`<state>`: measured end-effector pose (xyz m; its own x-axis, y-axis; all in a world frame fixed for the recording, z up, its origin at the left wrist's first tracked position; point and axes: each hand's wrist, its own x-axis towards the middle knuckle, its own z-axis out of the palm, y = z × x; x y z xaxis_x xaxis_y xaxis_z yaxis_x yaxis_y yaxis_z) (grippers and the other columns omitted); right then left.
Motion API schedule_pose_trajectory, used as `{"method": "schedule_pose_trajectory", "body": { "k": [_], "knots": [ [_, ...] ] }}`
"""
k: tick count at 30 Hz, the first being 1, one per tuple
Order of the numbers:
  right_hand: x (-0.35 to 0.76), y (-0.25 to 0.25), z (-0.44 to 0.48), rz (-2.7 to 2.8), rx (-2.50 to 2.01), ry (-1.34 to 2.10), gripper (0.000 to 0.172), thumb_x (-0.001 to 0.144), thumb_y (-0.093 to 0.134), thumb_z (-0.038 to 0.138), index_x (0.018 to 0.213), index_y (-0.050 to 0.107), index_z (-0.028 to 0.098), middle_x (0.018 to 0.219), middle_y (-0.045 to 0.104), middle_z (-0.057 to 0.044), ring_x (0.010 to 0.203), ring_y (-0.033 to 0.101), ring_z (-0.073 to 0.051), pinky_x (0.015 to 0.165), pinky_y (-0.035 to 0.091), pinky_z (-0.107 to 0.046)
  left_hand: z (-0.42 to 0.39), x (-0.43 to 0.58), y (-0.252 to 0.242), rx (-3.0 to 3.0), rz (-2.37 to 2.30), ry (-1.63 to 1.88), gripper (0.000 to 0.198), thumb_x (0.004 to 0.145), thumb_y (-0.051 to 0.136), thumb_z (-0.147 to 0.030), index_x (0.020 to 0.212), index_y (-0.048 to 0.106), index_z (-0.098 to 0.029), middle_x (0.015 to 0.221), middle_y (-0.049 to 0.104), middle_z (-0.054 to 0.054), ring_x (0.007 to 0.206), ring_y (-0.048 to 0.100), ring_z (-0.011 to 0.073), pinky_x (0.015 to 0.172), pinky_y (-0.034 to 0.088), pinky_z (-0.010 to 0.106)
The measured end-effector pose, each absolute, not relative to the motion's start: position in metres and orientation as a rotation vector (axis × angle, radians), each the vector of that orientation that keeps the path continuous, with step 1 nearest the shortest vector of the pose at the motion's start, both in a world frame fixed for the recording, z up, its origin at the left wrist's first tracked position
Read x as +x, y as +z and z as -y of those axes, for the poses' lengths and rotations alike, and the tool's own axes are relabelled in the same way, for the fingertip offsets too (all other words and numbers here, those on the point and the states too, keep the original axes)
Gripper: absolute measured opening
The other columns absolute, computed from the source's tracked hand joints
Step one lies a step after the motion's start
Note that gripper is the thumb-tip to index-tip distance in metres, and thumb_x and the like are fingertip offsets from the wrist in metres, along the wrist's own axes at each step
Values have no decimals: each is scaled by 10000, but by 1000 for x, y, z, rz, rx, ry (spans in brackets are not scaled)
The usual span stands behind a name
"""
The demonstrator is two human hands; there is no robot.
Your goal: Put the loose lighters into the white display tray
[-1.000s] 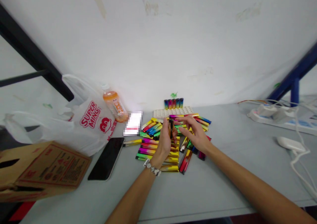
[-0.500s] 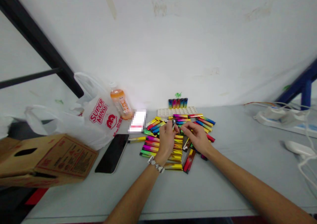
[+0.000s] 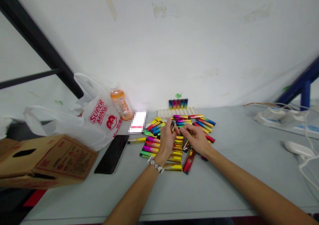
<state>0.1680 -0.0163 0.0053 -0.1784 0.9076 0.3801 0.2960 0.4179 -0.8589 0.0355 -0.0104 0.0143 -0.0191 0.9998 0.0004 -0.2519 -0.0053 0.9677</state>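
Right hand [image 3: 196,138] has closed in on left hand [image 3: 166,138] above the lighter pile [image 3: 159,146] on the counter [image 3: 224,185]. Left grip clamps one lighter [image 3: 173,125] upright. Right grip is pinched together just beside it.

The one camera rides on my head, looking forward and down across the grey surface [image 3: 219,185] toward the white wall [image 3: 189,45]; my left hand [image 3: 167,139] and right hand [image 3: 198,139] sit mid-frame, fairly near.

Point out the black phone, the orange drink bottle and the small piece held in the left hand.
black phone [image 3: 112,153]: head view, middle of its dark screen.
orange drink bottle [image 3: 121,107]: head view, on its label.
small piece [image 3: 173,125]: head view, the end showing above the left hand [image 3: 165,139].
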Motion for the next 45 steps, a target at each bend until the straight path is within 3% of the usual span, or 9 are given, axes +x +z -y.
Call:
{"method": "schedule_pose_trajectory", "body": {
  "k": [9, 14, 18, 23, 27, 30, 34, 39, 45],
  "knots": [
    [167, 7, 18, 1736, -1066, 758, 333, 918, 537, 453, 725, 646, 204, 619, 587, 6, 583, 504, -148, 568, 394, -282, 4, 31, 9, 1110, -1096, 1324, 365, 863, 459, -331, 535, 472, -169, 528, 442, -22, 456, 339, 70, 438, 219, 207],
    [167, 5, 19, 1704, -1024, 757, 242, 918, 569, 425, 911, 656, 200, 724, 616, -11, 660, 546, -156, 620, 440, -290, 5, 33, 9, 1008, -1063, 1324, 404, 876, 491, -455, 586, 431, -181, 543, 401, -43, 475, 340, 69, 447, 248, 200],
    [166, 9, 13, 1666, -978, 718, 319, 883, 643, 405, 1128, 625, 202, 874, 620, -29, 689, 543, -142, 627, 456, -289, 11, 34, 12, 1021, -995, 1379, 456, 835, 583, -577, 656, 427, -187, 583, 387, -58, 526, 347, 72, 477, 277, 196],
    [164, 21, 0, 1696, -856, 897, 246, 863, 667, 409, 995, 646, 202, 904, 639, -34, 668, 593, -128, 640, 509, -308, 14, 32, 15, 1014, -891, 1307, 590, 863, 393, -738, 719, 514, -179, 607, 477, -29, 549, 435, 95, 479, 320, 203],
    [161, 36, -19, 1678, -812, 1045, 238, 827, 703, 394, 921, 621, 190, 757, 635, -2, 630, 609, -126, 614, 516, -294, 6, 22, 14, 1231, -1017, 1368, 621, 967, 194, -631, 842, 594, -172, 794, 629, 43, 744, 581, 152, 626, 455, 252],
    [158, 48, -47, 1667, -806, 1002, 229, 798, 723, 359, 879, 606, 181, 757, 655, -9, 654, 622, -125, 649, 527, -293, -4, 3, 15, 1586, -1376, 1554, 342, 990, 367, -421, 979, 615, -185, 1043, 648, 73, 1019, 581, 194, 883, 466, 323],
    [153, 57, -97, 1801, -919, 768, 206, 772, 722, 286, 902, 644, 147, 793, 693, -44, 703, 647, -141, 700, 533, -297, -14, -26, 17, 1999, -1723, 1409, 176, 946, 462, -227, 988, 625, -177, 976, 655, 68, 937, 592, 204, 873, 467, 351],
    [141, 58, -145, 2191, -1082, 381, 133, 806, 650, 184, 907, 716, 127, 758, 720, -46, 689, 640, -137, 700, 493, -262, -14, -37, 15, 2285, -1840, 828, 83, 878, 611, -238, 892, 684, -201, 968, 677, 61, 990, 594, 246, 893, 450, 386],
    [128, 59, -174, 2468, -1129, 65, 210, 806, 612, 118, 947, 766, 144, 829, 754, -60, 743, 652, -153, 739, 462, -248, -10, -30, 13, 2327, -1802, 754, 162, 840, 705, -357, 923, 699, -218, 1035, 690, 51, 1043, 592, 257, 902, 440, 405]
  ]
}}
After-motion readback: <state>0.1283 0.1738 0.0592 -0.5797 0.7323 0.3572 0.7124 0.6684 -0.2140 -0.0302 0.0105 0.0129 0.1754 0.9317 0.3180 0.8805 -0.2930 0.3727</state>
